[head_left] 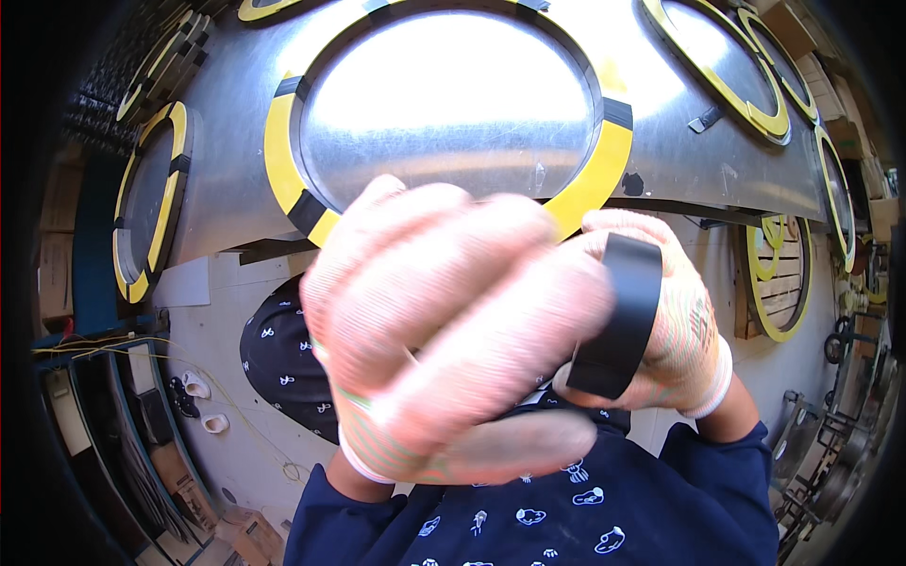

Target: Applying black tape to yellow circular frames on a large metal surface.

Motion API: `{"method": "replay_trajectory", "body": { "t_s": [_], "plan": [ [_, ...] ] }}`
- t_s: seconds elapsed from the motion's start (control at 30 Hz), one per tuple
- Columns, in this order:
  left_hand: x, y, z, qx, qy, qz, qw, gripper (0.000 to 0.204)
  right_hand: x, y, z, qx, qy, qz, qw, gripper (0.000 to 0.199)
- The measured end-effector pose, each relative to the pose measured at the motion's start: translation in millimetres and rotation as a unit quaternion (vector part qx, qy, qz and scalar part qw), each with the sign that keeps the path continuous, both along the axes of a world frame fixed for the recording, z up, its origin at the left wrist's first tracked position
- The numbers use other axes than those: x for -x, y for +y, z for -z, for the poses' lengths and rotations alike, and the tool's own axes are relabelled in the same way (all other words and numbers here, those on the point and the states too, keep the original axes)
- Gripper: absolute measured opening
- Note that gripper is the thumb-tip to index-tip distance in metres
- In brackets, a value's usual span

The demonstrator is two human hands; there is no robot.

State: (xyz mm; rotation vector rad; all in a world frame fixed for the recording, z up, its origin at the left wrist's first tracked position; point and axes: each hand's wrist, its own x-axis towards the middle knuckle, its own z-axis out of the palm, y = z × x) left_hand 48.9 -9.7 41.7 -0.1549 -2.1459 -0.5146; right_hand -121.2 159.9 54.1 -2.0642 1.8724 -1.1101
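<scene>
My right hand [684, 330], in a pale striped knit glove, is closed round a roll of black tape [630, 311], its flat outer face toward the left. My left hand [453, 330], gloved alike, is close to the camera and smeared by motion. Its fingers bend toward the roll, the index fingertip overlapping the roll's left edge and the thumb lower down and apart. Whether it holds a tape end cannot be made out. Behind the hands, a large yellow ring [279, 141] with black tape bands lies on a shiny metal table [222, 179], its near edge partly covered by my hands.
Similar yellow rings, one being a smaller banded ring [176, 203], lie along the table's left and right sides. A dark patterned round seat [283, 354] stands below the table's edge. At left is a rack [104, 406] with a yellow cable [203, 368] on the floor.
</scene>
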Motion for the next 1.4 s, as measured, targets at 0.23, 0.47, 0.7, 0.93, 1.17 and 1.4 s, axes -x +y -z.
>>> {"method": "replay_trajectory", "body": {
  "t_s": [0.23, 0.47, 0.7, 0.93, 1.17, 1.4],
  "plan": [
    [-3, 14, -16, -0.028, -0.037, 0.057, 0.997, 0.045, -18, 16, -2, -0.023, -0.028, 0.012, 0.999, 0.055],
    [-14, 26, -15, -0.127, -0.056, 0.058, 0.989, 0.041, -30, 19, -6, 0.035, 0.054, 0.074, 0.995, 0.044],
    [-17, 47, -15, -0.054, -0.063, -0.104, 0.991, 0.023, -36, 24, 0, 0.008, 0.054, 0.087, 0.995, 0.038],
    [-5, 40, -33, -0.093, -0.215, 0.215, 0.948, 0.026, -23, 30, 6, -0.016, 0.002, 0.13, 0.991, 0.032],
    [1, 48, 6, -0.292, -0.033, 0.123, 0.948, 0.045, -35, 40, 2, 0.024, 0.004, 0.095, 0.995, 0.043],
    [-5, 60, 10, -0.386, -0.011, 0.023, 0.922, 0.039, -39, 35, 7, 0.019, 0.036, 0.135, 0.99, 0.043]
  ]
}}
